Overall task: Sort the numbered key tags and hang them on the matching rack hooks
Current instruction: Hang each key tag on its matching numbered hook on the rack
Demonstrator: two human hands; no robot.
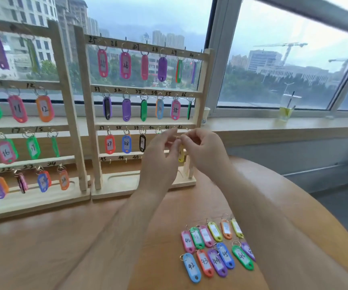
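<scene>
We are pinching the ring of a yellow tag (181, 156) between both hands. The left hand (160, 150) and the right hand (205, 149) are meeting fingertip to fingertip, their fingers closing narrowly on the ring. The tag is dangling below them in front of the right rack (89, 114), at its third rail near the numbers 41 and 42. That rack is carrying tags along its top two rails, and tags 37, 38 and 39 are hanging on the third. The left rack (64, 101) is holding tags on every rail in view. On the table (64, 248), the loose tags (215, 250) are lying in two rows just beside our right forearm, with the near row reading 42 to 46. On the windowsill (252, 122), a clear cup (286, 110) is holding a pale green drink and a dark straw.
</scene>
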